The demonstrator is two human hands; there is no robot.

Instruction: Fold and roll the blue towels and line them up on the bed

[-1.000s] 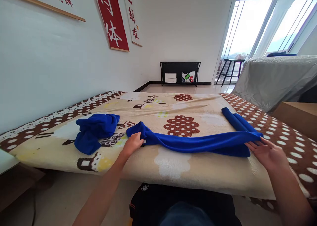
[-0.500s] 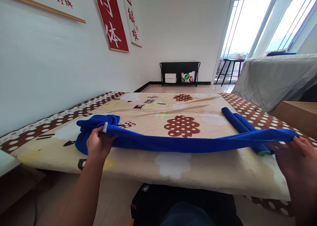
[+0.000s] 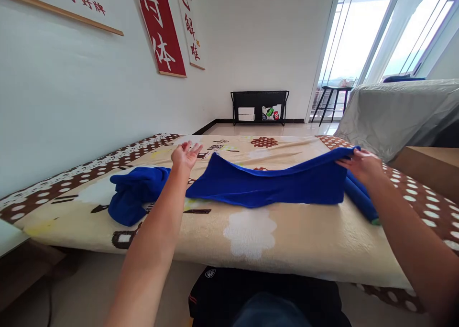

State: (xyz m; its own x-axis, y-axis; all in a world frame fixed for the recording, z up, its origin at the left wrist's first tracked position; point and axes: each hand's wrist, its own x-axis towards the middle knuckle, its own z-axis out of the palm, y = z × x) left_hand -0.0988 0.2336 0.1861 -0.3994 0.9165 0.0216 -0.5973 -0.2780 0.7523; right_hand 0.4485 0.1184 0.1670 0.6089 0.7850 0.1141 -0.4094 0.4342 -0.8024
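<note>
A long blue cloth [image 3: 268,186] stretches across the middle of the bed, its left end lying down and its right end raised. My right hand [image 3: 360,164] grips the cloth's upper right corner between thumb and fingers. Above and left of the cloth's left end, my left hand [image 3: 186,156] is in the air with its fingers spread, holding nothing. Left of my left forearm lies a crumpled blue cloth [image 3: 134,193]. Rolled blue cloths [image 3: 360,198] rest at the right, partly hidden behind the held cloth and my right hand.
The bed is covered by a patterned beige blanket [image 3: 201,231] with brown dotted borders. A cardboard box [image 3: 433,167] and a grey-covered piece of furniture [image 3: 398,112] stand at the right. A black rack [image 3: 260,100] is against the far wall.
My left hand has let go of the cloth and moved up and right, opening. My right hand has moved left and up with its end, and the cloth has spread wider.
</note>
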